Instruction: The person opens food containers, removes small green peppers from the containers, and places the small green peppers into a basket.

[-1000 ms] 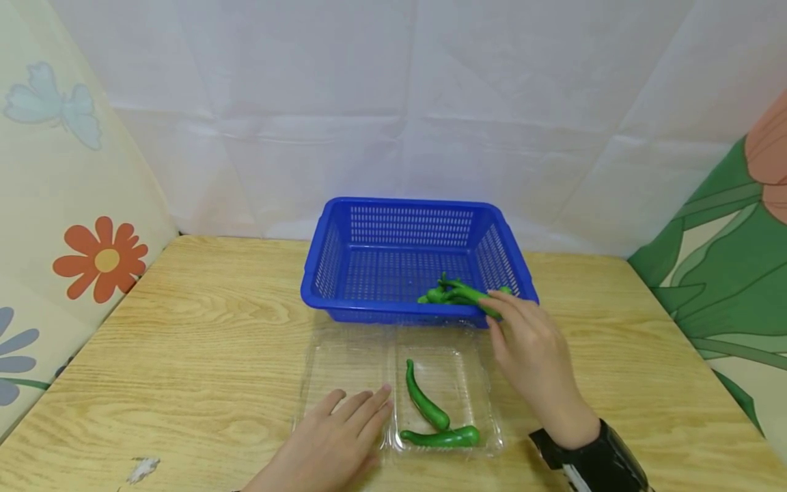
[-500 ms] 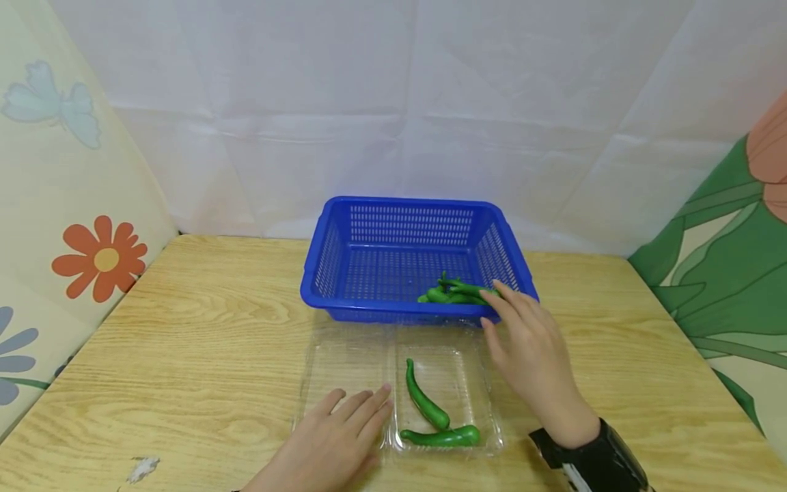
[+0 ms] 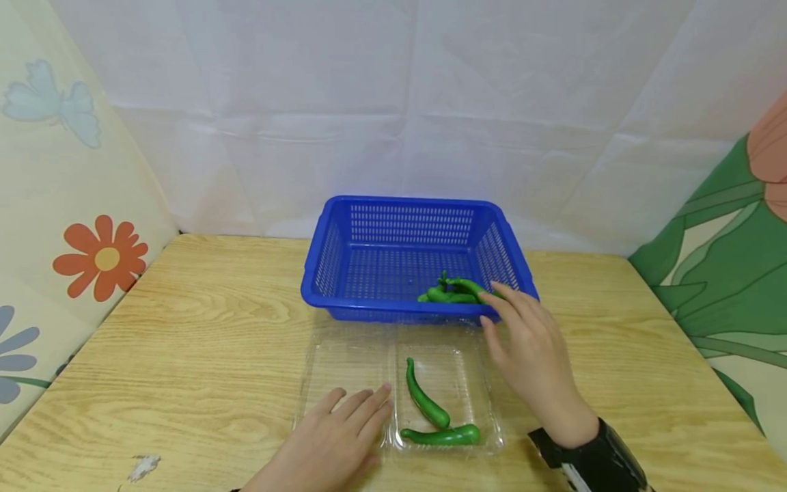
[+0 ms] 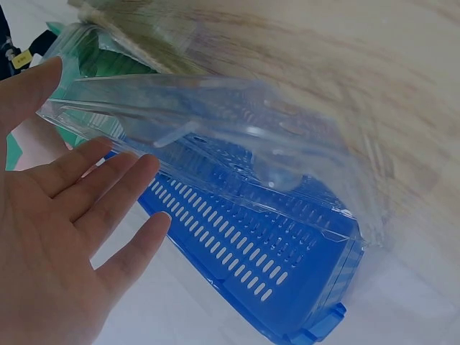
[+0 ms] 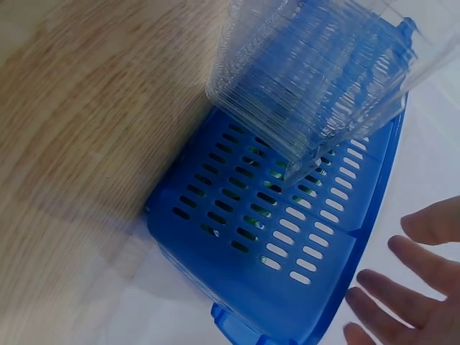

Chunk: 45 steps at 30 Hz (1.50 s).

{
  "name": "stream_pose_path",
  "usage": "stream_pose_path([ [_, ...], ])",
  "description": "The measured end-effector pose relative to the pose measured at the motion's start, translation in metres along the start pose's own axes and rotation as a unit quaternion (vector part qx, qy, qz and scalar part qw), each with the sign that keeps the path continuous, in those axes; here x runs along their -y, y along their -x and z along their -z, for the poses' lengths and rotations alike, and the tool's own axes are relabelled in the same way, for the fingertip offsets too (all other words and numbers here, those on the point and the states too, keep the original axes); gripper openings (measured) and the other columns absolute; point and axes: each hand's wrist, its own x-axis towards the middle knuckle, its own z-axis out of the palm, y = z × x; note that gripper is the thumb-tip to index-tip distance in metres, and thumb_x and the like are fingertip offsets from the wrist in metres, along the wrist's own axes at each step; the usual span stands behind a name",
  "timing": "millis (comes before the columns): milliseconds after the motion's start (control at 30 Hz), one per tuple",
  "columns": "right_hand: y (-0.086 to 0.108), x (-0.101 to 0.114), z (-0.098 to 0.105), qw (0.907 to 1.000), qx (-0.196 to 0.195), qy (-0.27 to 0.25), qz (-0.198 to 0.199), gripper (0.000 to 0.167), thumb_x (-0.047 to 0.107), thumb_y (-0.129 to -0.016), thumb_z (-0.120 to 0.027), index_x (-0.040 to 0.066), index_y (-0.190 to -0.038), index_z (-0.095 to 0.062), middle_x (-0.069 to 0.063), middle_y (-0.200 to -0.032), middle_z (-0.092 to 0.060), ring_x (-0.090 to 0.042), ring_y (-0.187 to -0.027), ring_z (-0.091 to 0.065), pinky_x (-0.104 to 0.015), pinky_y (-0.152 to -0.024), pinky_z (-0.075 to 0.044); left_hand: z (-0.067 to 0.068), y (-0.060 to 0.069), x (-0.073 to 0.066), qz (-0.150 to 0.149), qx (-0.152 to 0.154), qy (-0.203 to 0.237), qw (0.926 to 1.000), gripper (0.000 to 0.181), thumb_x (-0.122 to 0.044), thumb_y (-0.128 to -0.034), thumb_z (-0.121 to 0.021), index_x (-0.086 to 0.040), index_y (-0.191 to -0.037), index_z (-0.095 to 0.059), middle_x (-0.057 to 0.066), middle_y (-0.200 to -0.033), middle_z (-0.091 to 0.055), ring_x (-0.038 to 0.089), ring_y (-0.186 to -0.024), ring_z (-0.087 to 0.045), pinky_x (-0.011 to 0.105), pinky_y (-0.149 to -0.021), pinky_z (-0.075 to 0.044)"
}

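Two green chili peppers (image 3: 440,436) lie in the right half of an unfolded clear plastic clamshell box (image 3: 443,352). My left hand (image 3: 337,437) rests on the box's left half near the hinge, its fingers extended. Behind the box stands a blue slotted basket (image 3: 406,311) holding several more green chili peppers (image 3: 451,294) in its front right corner. Over that corner's rim reaches my right hand (image 3: 533,348), its fingertips among the peppers. In the right wrist view its fingers (image 5: 395,298) are spread and nothing shows between them; the basket rim partly hides the peppers.
A wooden table (image 3: 203,342) carries everything, with a chipped white spot (image 3: 144,467) at front left. A white cloth (image 3: 381,102) hangs behind the basket. Flower-printed panels (image 3: 725,273) close in both sides. My right wrist wears a black strap (image 3: 599,458).
The pepper at my right fingertips, earlier slanting up at the rim, has dropped among the others, and the pile has shifted slightly. My left hand and the box's peppers stay put.
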Motion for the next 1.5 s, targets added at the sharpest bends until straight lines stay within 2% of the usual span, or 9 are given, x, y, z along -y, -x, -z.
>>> stream_pose_path([
  [233, -0.002, 0.002, 0.001, 0.9987, -0.022, -0.036, 0.028, 0.032, -0.001, -0.08, -0.072, -0.002, -0.112, -0.069, -0.02, -0.12, -0.065, -0.039, -0.108, -0.061, -0.051, -0.091, -0.048, 0.0, 0.0, 0.0, 0.0, -0.002, 0.002, 1.0, 0.06, -0.051, -0.0859, -0.063, -0.01, -0.13, -0.063, 0.005, -0.135, -0.06, 0.016, -0.112, -0.06, 0.035, -0.088, -0.049],
  [367, -0.002, 0.004, 0.001, 0.9976, -0.024, -0.046, 0.045, 0.026, 0.012, -0.09, -0.063, -0.002, -0.111, -0.069, -0.019, -0.116, -0.066, -0.038, -0.104, -0.062, -0.051, -0.088, -0.049, 0.0, 0.0, 0.0, 0.0, 0.001, 0.005, 1.0, 0.06, -0.05, -0.0861, -0.063, -0.01, -0.13, -0.062, 0.005, -0.136, -0.06, 0.016, -0.112, -0.06, 0.035, -0.089, -0.049],
  [433, -0.002, 0.006, 0.002, 0.9974, -0.024, -0.048, 0.049, 0.029, 0.02, -0.097, -0.056, -0.002, -0.111, -0.069, -0.019, -0.115, -0.067, -0.037, -0.102, -0.062, -0.05, -0.086, -0.049, 0.001, 0.0, 0.0, 0.001, 0.003, 0.004, 1.0, 0.06, -0.05, -0.0861, -0.063, -0.01, -0.131, -0.062, 0.005, -0.136, -0.06, 0.016, -0.113, -0.06, 0.035, -0.089, -0.049],
  [567, -0.002, 0.009, 0.002, 0.997, -0.005, -0.05, 0.058, 0.047, 0.035, -0.105, -0.04, -0.002, -0.113, -0.068, -0.017, -0.114, -0.067, -0.035, -0.102, -0.063, -0.046, -0.088, -0.049, 0.001, 0.0, 0.0, 0.0, 0.006, 0.002, 1.0, 0.06, -0.05, -0.0863, -0.063, -0.01, -0.131, -0.062, 0.005, -0.136, -0.06, 0.016, -0.113, -0.06, 0.036, -0.089, -0.049],
  [667, -0.002, 0.01, 0.002, 0.9951, 0.019, -0.058, 0.078, 0.049, 0.037, -0.106, -0.038, -0.002, -0.115, -0.067, -0.016, -0.116, -0.067, -0.034, -0.105, -0.063, -0.045, -0.092, -0.047, 0.002, 0.0, 0.001, -0.001, 0.007, 0.001, 1.0, 0.059, -0.05, -0.0863, -0.063, -0.01, -0.13, -0.063, 0.005, -0.136, -0.06, 0.016, -0.113, -0.06, 0.036, -0.089, -0.049],
  [833, -0.002, 0.012, 0.0, 0.9897, 0.04, -0.066, 0.121, 0.046, 0.035, -0.106, -0.039, 0.001, -0.118, -0.067, -0.015, -0.117, -0.067, -0.033, -0.107, -0.063, -0.049, -0.092, -0.049, 0.001, 0.0, 0.001, -0.001, 0.002, 0.002, 1.0, 0.06, -0.051, -0.0856, -0.064, -0.01, -0.13, -0.063, 0.005, -0.135, -0.06, 0.016, -0.112, -0.06, 0.035, -0.089, -0.049],
  [967, -0.001, 0.013, -0.001, 0.9865, 0.056, -0.063, 0.141, 0.045, 0.034, -0.106, -0.039, 0.002, -0.119, -0.068, -0.014, -0.117, -0.067, -0.031, -0.106, -0.063, -0.049, -0.091, -0.051, 0.001, -0.001, 0.001, -0.001, -0.001, 0.003, 1.0, 0.06, -0.051, -0.0853, -0.064, -0.01, -0.13, -0.063, 0.005, -0.135, -0.06, 0.016, -0.112, -0.06, 0.035, -0.088, -0.049],
  [1333, 0.001, 0.019, -0.003, 0.9804, 0.079, -0.077, 0.163, 0.045, 0.035, -0.107, -0.036, 0.006, -0.115, -0.069, -0.01, -0.115, -0.068, -0.028, -0.106, -0.063, -0.048, -0.089, -0.051, 0.001, -0.001, 0.0, 0.001, 0.002, 0.001, 1.0, 0.06, -0.051, -0.0861, -0.063, -0.011, -0.13, -0.062, 0.004, -0.135, -0.06, 0.016, -0.112, -0.059, 0.035, -0.089, -0.049],
  [1500, 0.003, 0.021, -0.003, 0.976, 0.122, -0.076, 0.163, 0.052, 0.043, -0.105, -0.032, 0.008, -0.114, -0.069, -0.006, -0.113, -0.068, -0.025, -0.106, -0.063, -0.044, -0.088, -0.052, 0.0, -0.001, 0.001, 0.001, -0.001, -0.002, 1.0, 0.06, -0.051, -0.0857, -0.063, -0.011, -0.13, -0.063, 0.004, -0.135, -0.06, 0.016, -0.112, -0.059, 0.035, -0.088, -0.049],
])
